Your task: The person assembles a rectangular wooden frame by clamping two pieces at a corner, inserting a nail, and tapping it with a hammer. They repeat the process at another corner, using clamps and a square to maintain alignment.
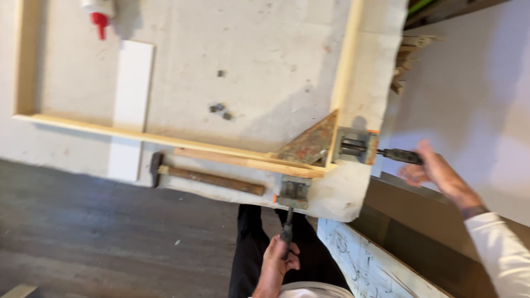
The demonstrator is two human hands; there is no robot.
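Note:
A rusty triangular corner clamp (312, 144) holds two pale wooden strips (165, 137) at a corner of the frame, on a whitish worktop (259, 49). My left hand (276, 264) is wrapped around the dark handle (287, 227) of the clamp's near screw, below the table edge. My right hand (439, 172) is at the right, with its fingers around the tip of the side screw's dark handle (402, 156); it is blurred. A white sleeve covers that arm.
A hammer (210, 179) with a wooden shaft lies along the table's near edge. A white board (132, 105), a glue bottle with a red nozzle (99, 14) and some small dark bits (221, 108) lie farther back. A painted plank (375, 259) leans at lower right.

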